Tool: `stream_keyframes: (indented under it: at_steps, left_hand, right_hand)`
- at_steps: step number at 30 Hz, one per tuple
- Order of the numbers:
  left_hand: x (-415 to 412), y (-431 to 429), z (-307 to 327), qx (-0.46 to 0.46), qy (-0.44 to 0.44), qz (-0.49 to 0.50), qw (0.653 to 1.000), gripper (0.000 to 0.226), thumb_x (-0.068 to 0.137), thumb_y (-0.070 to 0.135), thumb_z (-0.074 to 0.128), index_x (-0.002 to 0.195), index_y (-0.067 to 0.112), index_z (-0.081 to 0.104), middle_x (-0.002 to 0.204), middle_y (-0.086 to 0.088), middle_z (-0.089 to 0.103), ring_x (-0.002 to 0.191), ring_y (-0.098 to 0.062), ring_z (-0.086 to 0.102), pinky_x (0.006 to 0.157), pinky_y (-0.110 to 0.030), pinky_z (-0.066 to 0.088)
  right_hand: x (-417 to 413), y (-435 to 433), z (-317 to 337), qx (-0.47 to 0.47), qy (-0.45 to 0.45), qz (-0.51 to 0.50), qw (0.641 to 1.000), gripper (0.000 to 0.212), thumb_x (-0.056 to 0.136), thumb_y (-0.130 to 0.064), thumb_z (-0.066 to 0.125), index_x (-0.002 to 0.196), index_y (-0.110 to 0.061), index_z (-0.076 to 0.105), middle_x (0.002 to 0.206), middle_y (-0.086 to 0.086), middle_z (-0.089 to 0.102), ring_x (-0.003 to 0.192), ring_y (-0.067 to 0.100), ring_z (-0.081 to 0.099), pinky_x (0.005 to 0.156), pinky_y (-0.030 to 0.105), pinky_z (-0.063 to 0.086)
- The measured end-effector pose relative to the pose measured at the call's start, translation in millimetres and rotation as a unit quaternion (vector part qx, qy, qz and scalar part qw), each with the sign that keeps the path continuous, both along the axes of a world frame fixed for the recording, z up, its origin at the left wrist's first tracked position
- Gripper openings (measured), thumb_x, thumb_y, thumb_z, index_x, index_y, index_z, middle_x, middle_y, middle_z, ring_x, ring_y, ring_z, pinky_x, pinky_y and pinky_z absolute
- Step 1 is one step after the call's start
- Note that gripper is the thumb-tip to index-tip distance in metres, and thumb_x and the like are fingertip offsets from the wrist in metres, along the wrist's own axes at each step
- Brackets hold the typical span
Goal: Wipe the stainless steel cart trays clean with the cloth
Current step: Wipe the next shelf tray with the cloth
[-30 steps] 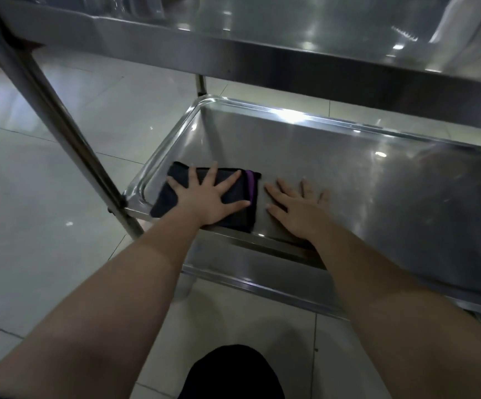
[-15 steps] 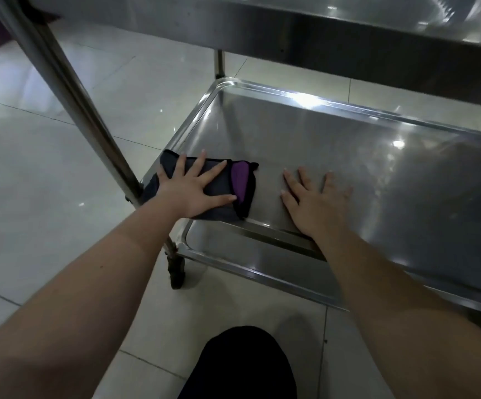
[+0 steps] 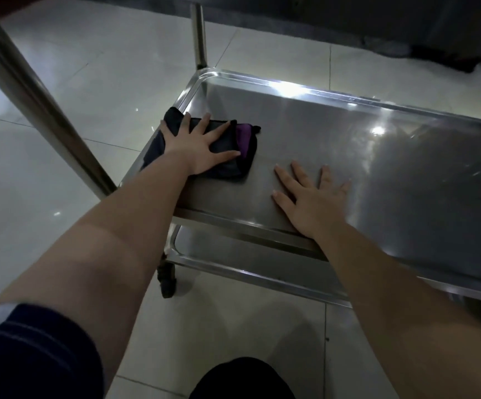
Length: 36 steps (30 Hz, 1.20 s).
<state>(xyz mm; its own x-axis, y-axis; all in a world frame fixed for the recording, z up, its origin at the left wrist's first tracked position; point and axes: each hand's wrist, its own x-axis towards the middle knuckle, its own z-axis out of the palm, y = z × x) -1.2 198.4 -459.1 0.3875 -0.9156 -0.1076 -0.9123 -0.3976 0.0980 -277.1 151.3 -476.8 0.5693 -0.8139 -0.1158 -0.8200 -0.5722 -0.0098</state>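
A folded dark cloth with a purple patch lies at the left end of the middle steel cart tray. My left hand presses flat on the cloth with its fingers spread. Part of the cloth hangs over the tray's left rim. My right hand rests flat on the bare tray near the front rim, to the right of the cloth, with nothing in it. A lower tray shows beneath the front rim.
A slanted steel cart post crosses the upper left, and an upright post stands at the tray's far left corner. A black caster sits on the pale tiled floor. The underside of the top tray darkens the upper edge.
My view has tilted down and drawn closer. The left hand has kept the cloth at the tray's left end, its purple fold showing more. The right hand stays flat on the tray.
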Motion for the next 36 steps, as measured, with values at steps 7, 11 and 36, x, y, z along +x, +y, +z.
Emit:
stream_keyframes:
  at_steps: [7, 11, 36]
  left_hand:
    - [-18, 82, -12, 0.012, 0.009, -0.005, 1.0, 0.088, 0.056, 0.105, 0.006, 0.134, 0.071, -0.018, 0.164, 0.012, -0.011, 0.15, -0.029, -0.012, 0.107, -0.072, -0.011]
    - [-15, 76, -10, -0.005, 0.014, 0.001, 1.0, 0.088, 0.056, 0.105, 0.008, 0.135, 0.072, -0.014, 0.164, 0.013, -0.009, 0.15, -0.029, -0.011, 0.108, -0.07, -0.011]
    - [-51, 74, -7, 0.008, 0.018, -0.004, 1.0, 0.091, 0.052, 0.106, 0.003, 0.133, 0.072, -0.017, 0.164, 0.011, -0.01, 0.149, -0.033, -0.013, 0.107, -0.073, -0.013]
  right_hand:
    - [-6, 6, 6, 0.009, 0.004, 0.01, 1.0, 0.063, 0.085, -0.078, 0.002, 0.144, -0.061, -0.01, 0.161, -0.022, -0.007, 0.148, 0.04, -0.004, 0.109, 0.073, -0.002]
    - [-6, 12, 3, 0.003, 0.005, 0.015, 1.0, 0.065, 0.081, -0.078, -0.004, 0.143, -0.06, -0.014, 0.161, -0.021, -0.009, 0.148, 0.041, -0.007, 0.109, 0.072, -0.003]
    - [-3, 23, 19, 0.016, 0.016, 0.014, 1.0, 0.059, 0.094, -0.07, 0.007, 0.148, -0.054, -0.007, 0.163, -0.016, -0.007, 0.148, 0.042, -0.006, 0.11, 0.071, 0.0]
